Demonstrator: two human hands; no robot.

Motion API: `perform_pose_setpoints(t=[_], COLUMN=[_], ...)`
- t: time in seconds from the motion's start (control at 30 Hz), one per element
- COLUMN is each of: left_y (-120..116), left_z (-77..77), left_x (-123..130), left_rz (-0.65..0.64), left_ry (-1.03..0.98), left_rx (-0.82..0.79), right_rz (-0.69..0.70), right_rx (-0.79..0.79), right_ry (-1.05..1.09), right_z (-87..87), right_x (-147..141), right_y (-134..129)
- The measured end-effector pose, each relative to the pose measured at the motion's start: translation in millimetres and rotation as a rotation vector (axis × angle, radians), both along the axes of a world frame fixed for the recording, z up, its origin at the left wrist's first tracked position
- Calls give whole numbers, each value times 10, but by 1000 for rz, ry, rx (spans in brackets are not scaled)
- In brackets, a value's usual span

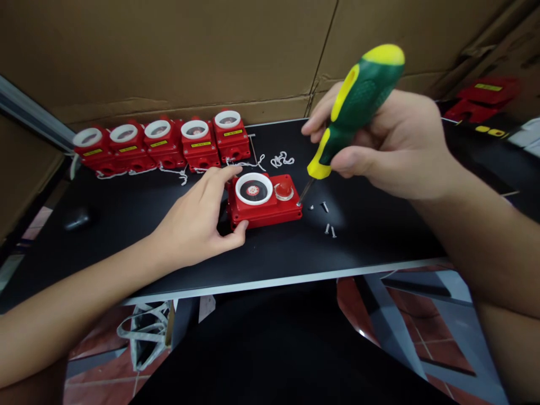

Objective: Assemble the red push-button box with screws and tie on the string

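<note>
Our screwdriver (363, 104) meets the box (270, 215).
With our left grip (200, 216) we clasp the box on the surface (278, 256), with our right grip (405, 146) the screwdriver (loose screws (325, 207) lie near the box).

You have five red boxes (164, 153) in the back row plus one front box (264, 211), six ring-topped in all; one screwdriver (358, 107); four loose screws (324, 207); one separate heap of white cord (282, 160); one dark rounded object (77, 218); red pieces (485, 98) at far right too blurred to count

The right hand (403, 140) holds a screwdriver (356, 107) (tilted) against a red box (270, 214).
</note>
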State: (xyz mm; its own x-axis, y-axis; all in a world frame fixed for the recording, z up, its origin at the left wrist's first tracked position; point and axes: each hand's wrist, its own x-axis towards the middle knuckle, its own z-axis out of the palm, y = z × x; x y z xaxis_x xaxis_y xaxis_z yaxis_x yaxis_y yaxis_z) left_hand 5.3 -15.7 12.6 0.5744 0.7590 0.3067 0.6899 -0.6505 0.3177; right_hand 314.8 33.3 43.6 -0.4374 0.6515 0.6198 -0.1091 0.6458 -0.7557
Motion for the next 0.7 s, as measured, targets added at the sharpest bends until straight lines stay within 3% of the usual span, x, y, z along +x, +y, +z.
perform_pose_setpoints(t=[0.23, 0.37, 0.7], left_y=[4, -9, -18], left_z=[-17, 4, 29], left_x=[-35, -37, 14], left_rz=[-1, 23, 29], left_ry=[-7, -8, 20], left_rx=[-45, -58, -30], right_rz=[127, 50, -25], right_rx=[-50, -84, -39], right_ry=[-30, -74, -18], right_z=[204, 239, 21], right_x=[122, 136, 23], right_y=[-82, -137, -26])
